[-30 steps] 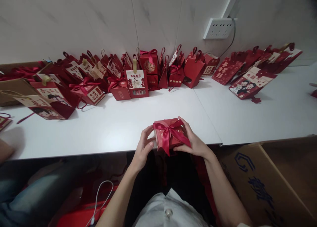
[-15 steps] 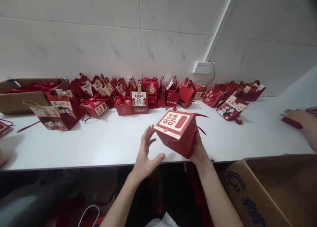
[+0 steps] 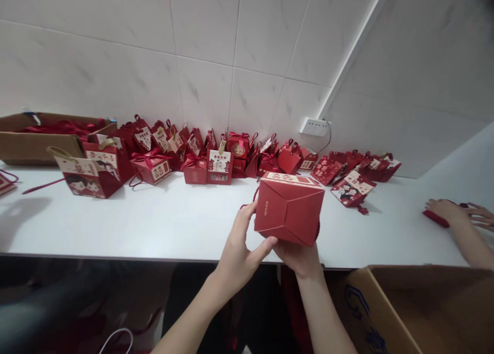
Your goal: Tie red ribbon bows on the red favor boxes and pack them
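Note:
A red gift box (image 3: 291, 210) is raised over the front part of the white table, tilted so that a face with folded flaps points at me. Its cream double-happiness face is now at the top, and a red cord runs along its sides. My left hand (image 3: 243, 246) grips the box's left side, thumb at the lower edge and fingers along the side. Underneath, my right hand (image 3: 299, 256) supports the box; most of its fingers are hidden behind it.
Several red gift boxes (image 3: 219, 166) line the white table (image 3: 173, 225) along the tiled wall. A carton (image 3: 42, 148) of red ribbon sits far left. Another carton (image 3: 389, 302) stands open at lower right. At the right, another person's hands (image 3: 451, 212) touch a red item. A socket strip (image 3: 314, 126) is on the wall.
The box has turned, bringing its folded-flap face toward me. My left hand, apart from the box before, has closed on its left side. My view has shifted slightly.

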### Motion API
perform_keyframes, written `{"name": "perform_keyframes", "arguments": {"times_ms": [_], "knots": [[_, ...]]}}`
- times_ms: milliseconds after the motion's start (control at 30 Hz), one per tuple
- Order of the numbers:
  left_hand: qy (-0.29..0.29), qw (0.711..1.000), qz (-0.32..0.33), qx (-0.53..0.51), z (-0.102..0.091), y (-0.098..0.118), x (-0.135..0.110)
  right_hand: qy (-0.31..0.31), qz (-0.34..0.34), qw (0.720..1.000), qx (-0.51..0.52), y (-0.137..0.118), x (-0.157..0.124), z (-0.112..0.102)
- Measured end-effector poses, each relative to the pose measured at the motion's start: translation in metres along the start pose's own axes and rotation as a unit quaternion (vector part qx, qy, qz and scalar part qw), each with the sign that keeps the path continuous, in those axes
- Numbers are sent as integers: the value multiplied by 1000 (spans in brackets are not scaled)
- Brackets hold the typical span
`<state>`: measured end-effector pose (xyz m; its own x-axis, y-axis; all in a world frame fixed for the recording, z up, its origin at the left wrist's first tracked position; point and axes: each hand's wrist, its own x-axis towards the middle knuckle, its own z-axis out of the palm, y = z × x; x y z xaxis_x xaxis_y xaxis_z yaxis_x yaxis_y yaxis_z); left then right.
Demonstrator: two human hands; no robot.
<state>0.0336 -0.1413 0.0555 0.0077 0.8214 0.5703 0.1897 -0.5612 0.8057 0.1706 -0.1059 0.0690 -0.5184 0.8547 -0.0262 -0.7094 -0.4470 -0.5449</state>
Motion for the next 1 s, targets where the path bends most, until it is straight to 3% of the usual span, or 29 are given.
{"name": "perform_keyframes", "arguments": {"times_ms": [100, 200, 267, 333, 433, 533, 633, 800, 900, 1000], "knots": [[-8, 1000, -6, -11, -3, 0, -3, 16, -4, 999, -31, 3, -1, -1], [-21, 999, -16, -47, -10, -7, -7, 93, -99, 983, -122, 6, -2, -13], [17, 995, -36, -87, -18, -14, -10, 126, -195, 943, -237, 7, -5, -18], [87, 987, -62, -123, -27, -19, -10, 120, -269, 881, -370, 5, -10, -19], [154, 976, -80, -131, -39, -17, -6, 93, -309, 802, -503, 3, -19, -10], [157, 980, -72, -100, -47, -7, 3, 88, -313, 758, -566, 4, -25, -3], [114, 987, -81, -80, -50, 8, 12, 87, -316, 719, -613, 7, -28, -4], [51, 990, -115, -58, -49, 29, 24, 80, -337, 680, -646, 9, -30, -8], [59, 991, -109, -59, -45, 38, 25, 73, -351, 669, -651, 8, -31, -8], [89, 995, -47, -22, -40, 44, 22, 67, -351, 666, -655, 8, -32, -7]]}}
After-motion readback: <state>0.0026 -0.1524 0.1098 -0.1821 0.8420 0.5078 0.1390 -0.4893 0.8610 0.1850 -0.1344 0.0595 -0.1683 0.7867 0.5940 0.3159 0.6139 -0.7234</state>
